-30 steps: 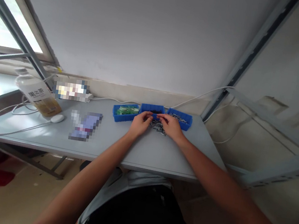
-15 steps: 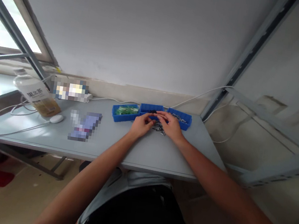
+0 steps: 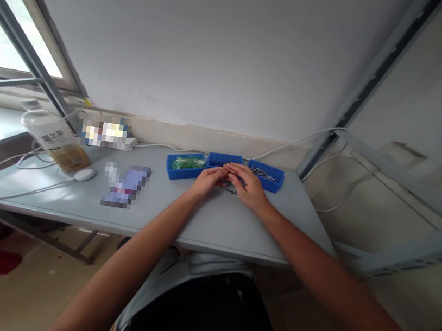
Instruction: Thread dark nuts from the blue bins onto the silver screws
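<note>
My left hand [image 3: 206,181] and my right hand [image 3: 249,188] meet at the fingertips just in front of the blue bins. Both have their fingers closed in a pinch; whatever lies between them is too small and hidden to name. Beneath the hands, a few thin dark and silver pieces [image 3: 233,191] show on the table, mostly covered. The left blue bin [image 3: 185,174] contains green pieces in clear wrapping. Behind my fingers stands the middle blue bin [image 3: 225,158], its contents largely hidden. Slim metal pieces resembling screws [image 3: 263,174] fill the right blue bin [image 3: 274,186].
On the grey table [image 3: 156,216], a blurred purple packet [image 3: 130,185] lies left of my arm. Farther left are a large drink bottle [image 3: 58,137], a white round device [image 3: 84,174] and looping white cables [image 3: 15,197]. A metal post [image 3: 347,112] rises at the right rear.
My hands have drawn closer together, the right shifting slightly left and the fingertips bunching. They now cover more of the loose pieces on the table.
</note>
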The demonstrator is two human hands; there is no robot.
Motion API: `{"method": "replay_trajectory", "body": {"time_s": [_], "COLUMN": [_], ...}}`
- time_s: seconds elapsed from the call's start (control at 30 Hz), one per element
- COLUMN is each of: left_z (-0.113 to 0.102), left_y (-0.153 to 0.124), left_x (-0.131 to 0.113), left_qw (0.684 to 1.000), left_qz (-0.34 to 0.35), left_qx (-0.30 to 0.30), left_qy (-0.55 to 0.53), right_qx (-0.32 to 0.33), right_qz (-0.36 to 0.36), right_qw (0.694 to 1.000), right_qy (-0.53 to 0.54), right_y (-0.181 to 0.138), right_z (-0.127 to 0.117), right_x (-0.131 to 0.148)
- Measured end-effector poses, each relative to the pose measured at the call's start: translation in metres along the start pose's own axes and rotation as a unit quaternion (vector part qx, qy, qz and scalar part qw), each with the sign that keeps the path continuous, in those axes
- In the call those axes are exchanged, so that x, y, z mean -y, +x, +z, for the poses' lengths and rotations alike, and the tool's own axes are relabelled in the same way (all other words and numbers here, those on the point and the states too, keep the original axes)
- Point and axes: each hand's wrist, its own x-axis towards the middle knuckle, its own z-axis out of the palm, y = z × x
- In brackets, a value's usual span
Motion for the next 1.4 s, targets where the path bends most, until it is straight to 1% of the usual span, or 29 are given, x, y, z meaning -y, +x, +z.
{"method": "replay_trajectory", "body": {"time_s": [0.13, 0.23, 0.3, 0.43, 0.57, 0.67, 0.8, 0.9, 1.03, 1.17, 1.4], "left_z": [-0.004, -0.005, -0.005, -0.001, 0.0, -0.001, -0.001, -0.002, -0.002, -0.003, -0.006], "left_y": [0.002, 0.003, 0.004, 0.002, 0.0, 0.0, 0.0, 0.0, -0.002, -0.002, 0.0], "left_x": [0.002, 0.005, 0.008, 0.013, 0.012, 0.007, 0.002, 0.001, 0.0, -0.001, 0.004], "left_qw": [0.998, 0.997, 0.995, 0.988, 0.979, 0.976, 0.98, 0.98, 0.976, 0.974, 0.961], "left_qz": [0.029, 0.062, 0.079, 0.097, 0.111, 0.123, 0.12, 0.128, 0.136, 0.131, 0.137], "left_qx": [-0.034, -0.034, -0.027, -0.013, -0.037, -0.061, -0.076, -0.081, -0.069, -0.044, -0.043], "left_qy": [0.042, 0.041, 0.055, 0.122, 0.168, 0.167, 0.137, 0.13, 0.157, 0.18, 0.235], "right_qx": [-0.024, -0.049, -0.052, -0.032, -0.039, -0.035, -0.028, 0.001, 0.042, 0.046, 0.053], "right_qz": [0.036, 0.087, 0.116, 0.121, 0.129, 0.143, 0.165, 0.174, 0.19, 0.207, 0.236], "right_qw": [0.998, 0.993, 0.989, 0.988, 0.987, 0.986, 0.984, 0.983, 0.977, 0.972, 0.96], "right_qy": [0.033, 0.055, 0.07, 0.089, 0.083, 0.073, 0.062, 0.066, 0.085, 0.097, 0.143], "right_y": [0.0, 0.001, 0.002, 0.003, 0.004, 0.004, 0.001, -0.002, -0.004, -0.005, -0.004], "right_z": [0.0, 0.001, 0.002, 0.003, 0.001, 0.0, 0.001, 0.006, 0.012, 0.014, 0.012], "right_x": [0.003, -0.003, -0.008, -0.018, -0.022, -0.024, -0.026, -0.028, -0.028, -0.029, -0.029]}}
